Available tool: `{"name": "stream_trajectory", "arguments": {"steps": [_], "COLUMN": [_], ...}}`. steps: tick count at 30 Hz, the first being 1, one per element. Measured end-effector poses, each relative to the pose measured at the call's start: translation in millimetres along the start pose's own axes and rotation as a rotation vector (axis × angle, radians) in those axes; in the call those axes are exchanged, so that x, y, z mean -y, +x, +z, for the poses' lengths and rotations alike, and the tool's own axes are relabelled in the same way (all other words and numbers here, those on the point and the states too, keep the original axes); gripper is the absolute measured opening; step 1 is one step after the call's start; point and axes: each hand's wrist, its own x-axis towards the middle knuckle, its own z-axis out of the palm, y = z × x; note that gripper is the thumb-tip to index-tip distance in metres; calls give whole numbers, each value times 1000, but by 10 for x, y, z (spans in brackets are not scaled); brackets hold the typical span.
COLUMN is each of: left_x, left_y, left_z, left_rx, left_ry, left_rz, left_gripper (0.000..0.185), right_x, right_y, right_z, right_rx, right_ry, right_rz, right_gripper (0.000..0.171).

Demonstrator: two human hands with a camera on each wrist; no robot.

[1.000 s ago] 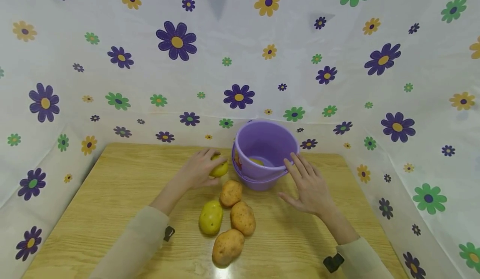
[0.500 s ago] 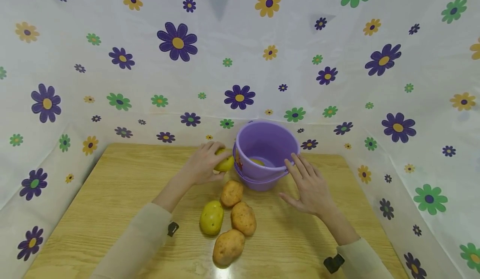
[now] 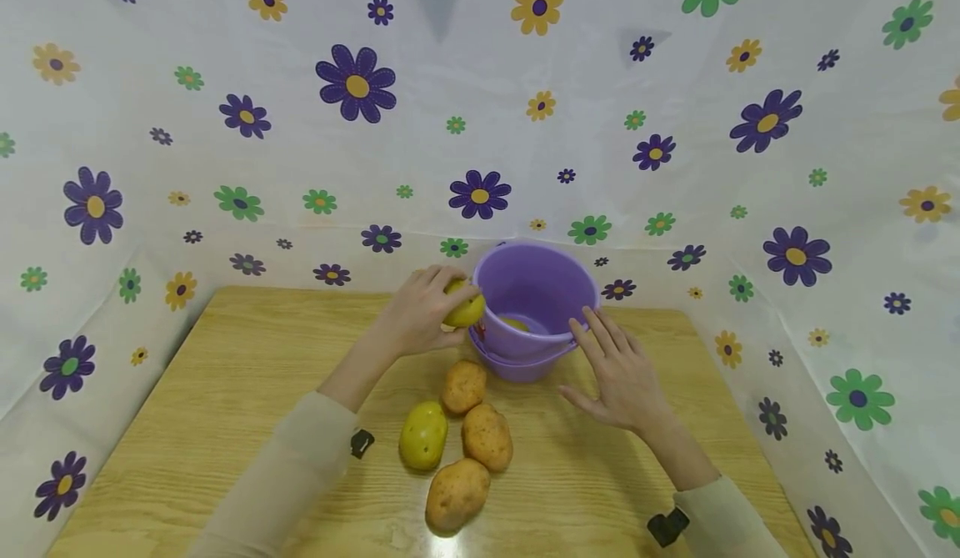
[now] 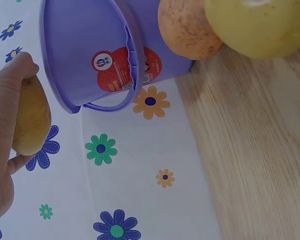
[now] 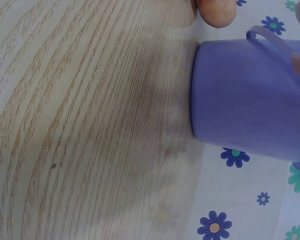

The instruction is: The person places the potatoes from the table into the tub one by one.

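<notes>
A purple bucket (image 3: 534, 291) stands at the back of the wooden table (image 3: 225, 391), with a yellow potato (image 3: 514, 323) lying inside it. My left hand (image 3: 427, 312) grips another yellow potato (image 3: 465, 307) and holds it raised at the bucket's left rim; the left wrist view shows that potato (image 4: 31, 117) between thumb and fingers beside the bucket (image 4: 90, 55). My right hand (image 3: 618, 366) is open, its straight fingers touching the bucket's right side. The right wrist view shows the bucket wall (image 5: 245, 107) close by.
Several potatoes lie in a cluster in front of the bucket: a brown one (image 3: 463, 385), a yellow-green one (image 3: 423, 434), another brown one (image 3: 487, 437) and a larger one (image 3: 457, 495) nearest me. Flowered cloth (image 3: 480, 124) walls in the table at back and sides.
My left hand has lifted the yellow potato off the table and carried it up and right to the bucket's rim. The right hand has stayed at the bucket.
</notes>
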Motion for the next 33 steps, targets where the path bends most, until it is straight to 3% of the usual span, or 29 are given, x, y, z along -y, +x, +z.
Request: {"name": "stream_trajectory", "arguments": {"steps": [16,33], "left_x": [-121,-191], "left_y": [282,570], "left_z": [70,180], "left_rx": [-24,35], "left_ry": [1,-59], "left_rz": [78,90], "left_gripper": [61,61], "right_x": [10,16], "right_y": [-13,-6], "right_z": [29,11], "right_rx": [-6,21], "right_ry": [18,19], "right_rz": [11,21], "right_gripper": [99,101]}}
